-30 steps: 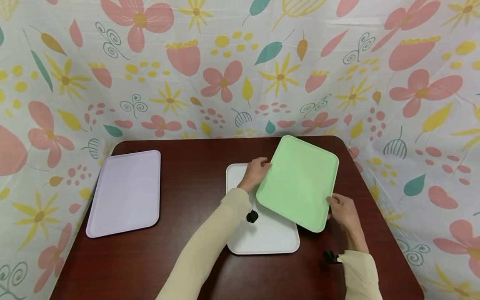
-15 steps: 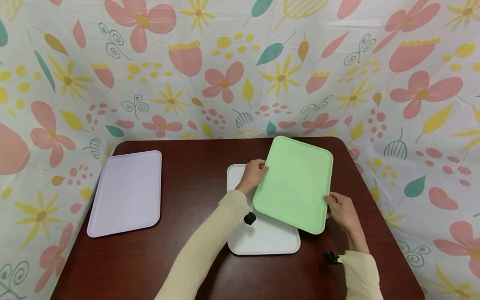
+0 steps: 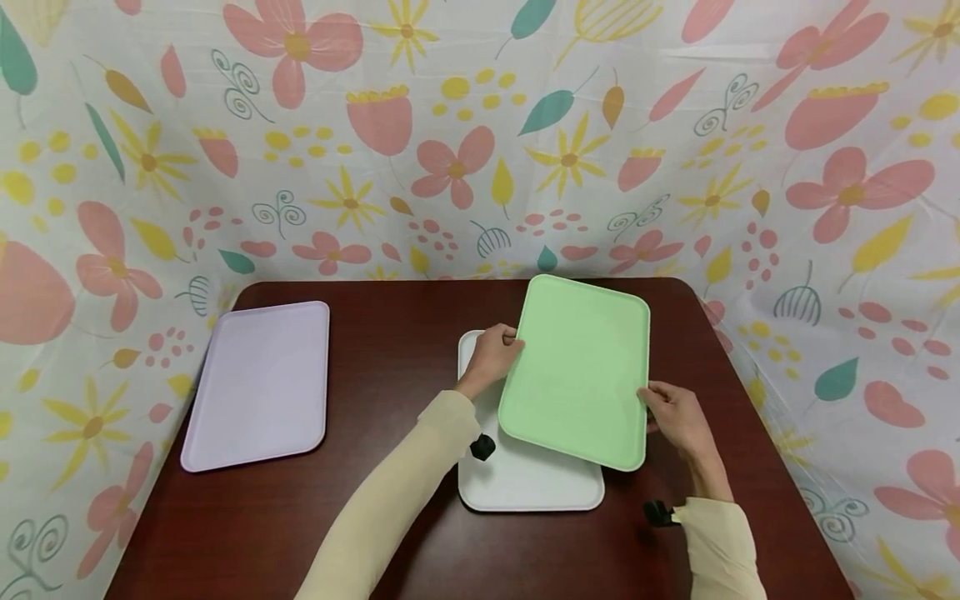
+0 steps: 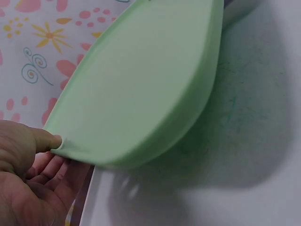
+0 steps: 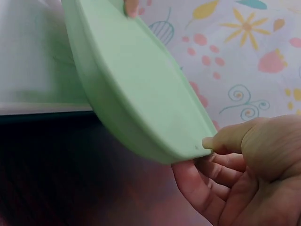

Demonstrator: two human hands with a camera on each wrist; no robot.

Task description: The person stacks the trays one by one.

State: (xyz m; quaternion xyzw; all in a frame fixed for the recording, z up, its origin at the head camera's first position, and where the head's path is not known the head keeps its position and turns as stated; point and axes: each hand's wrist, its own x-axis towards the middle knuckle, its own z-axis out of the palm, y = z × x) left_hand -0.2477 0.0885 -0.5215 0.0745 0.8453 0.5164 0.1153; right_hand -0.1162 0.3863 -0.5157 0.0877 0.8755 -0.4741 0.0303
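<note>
Head view: unmarked green tray [image 3: 576, 371] between left hand [image 3: 491, 357] and right hand [image 3: 672, 414].

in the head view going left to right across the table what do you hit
lilac tray → left hand → green tray → right hand. The white tray lies under the green one, so it has no clear place in the order.

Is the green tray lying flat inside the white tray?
No, both hands hold the green tray lifted and tilted above the white tray.
</note>
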